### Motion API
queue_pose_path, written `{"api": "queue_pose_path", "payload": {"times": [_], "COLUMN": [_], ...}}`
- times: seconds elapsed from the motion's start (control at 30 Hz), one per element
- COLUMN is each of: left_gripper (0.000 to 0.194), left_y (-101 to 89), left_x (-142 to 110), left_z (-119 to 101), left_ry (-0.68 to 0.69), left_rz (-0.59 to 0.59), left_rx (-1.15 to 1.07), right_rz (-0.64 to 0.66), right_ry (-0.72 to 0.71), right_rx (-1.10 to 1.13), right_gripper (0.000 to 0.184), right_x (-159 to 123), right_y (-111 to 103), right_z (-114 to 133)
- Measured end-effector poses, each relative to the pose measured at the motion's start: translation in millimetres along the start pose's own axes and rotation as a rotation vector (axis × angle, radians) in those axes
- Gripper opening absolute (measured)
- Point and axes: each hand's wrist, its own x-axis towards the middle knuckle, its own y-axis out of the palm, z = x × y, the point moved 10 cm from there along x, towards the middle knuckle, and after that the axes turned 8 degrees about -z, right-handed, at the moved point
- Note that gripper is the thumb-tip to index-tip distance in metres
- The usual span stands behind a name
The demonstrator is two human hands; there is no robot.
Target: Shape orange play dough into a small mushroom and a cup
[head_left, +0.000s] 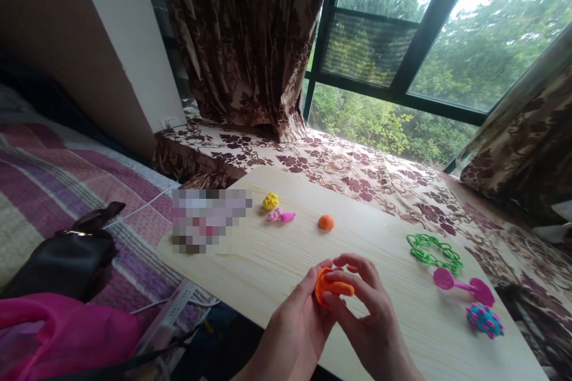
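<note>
Both my hands meet over the near edge of a pale wooden board [268, 256]. My left hand [297, 324] cups a lump of orange modelling clay [330, 290] from below and behind. My right hand [373, 315] pinches the same clay from the front, fingers curled over its top. Farther back on the board lie a small orange clay ball [326, 222], a yellow clay lump [270, 200] and a pink clay piece [280, 216].
At the board's right end lie a green openwork ring [433, 250], a pink double-ended tool [462, 284] and a blue-and-pink spiky ball [485, 319]. A blurred patch [208, 218] covers the left end. A black bag [67, 259] and pink cloth [67, 327] rest on the striped bed.
</note>
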Motion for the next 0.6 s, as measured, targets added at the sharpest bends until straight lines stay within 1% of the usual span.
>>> {"api": "queue_pose_path", "payload": {"times": [0.1,0.2,0.27,0.33,0.4,0.5,0.6], "left_gripper": [0.034,0.032,0.033,0.032,0.031,0.026,0.023], "left_y": [-5.9,-21.8,-29.3,-35.8,-41.2,-51.8,-56.9], "left_x": [8.5,25.2,33.2,37.2,38.3,39.7,40.8], "left_z": [4.2,8.8,12.2,20.2,31.0,43.4,49.1], "left_ry": [0.065,0.135,0.191,0.213,0.211,0.204,0.198], "left_rz": [0.029,0.025,0.059,0.096,0.134,0.138,0.131], "left_rx": [0.01,0.012,-0.003,-0.018,-0.026,-0.043,-0.019], "right_rz": [-0.059,-0.135,-0.215,-0.306,-0.364,-0.349,-0.316], "right_ry": [0.035,0.107,0.119,0.129,0.169,0.222,0.179], "right_rx": [0.012,0.041,0.04,0.033,0.049,0.111,0.103], "right_gripper": [0.015,0.014,0.017,0.013,0.012,0.013,0.012], "right_x": [-9.3,-22.7,-33.5,-46.0,-58.9,-74.1,-82.2], "right_y": [1.6,5.3,4.3,0.2,-3.7,-5.6,-9.6], "right_z": [-13.7,-34.8,-42.9,-47.2,-52.4,-59.1,-57.5]}}
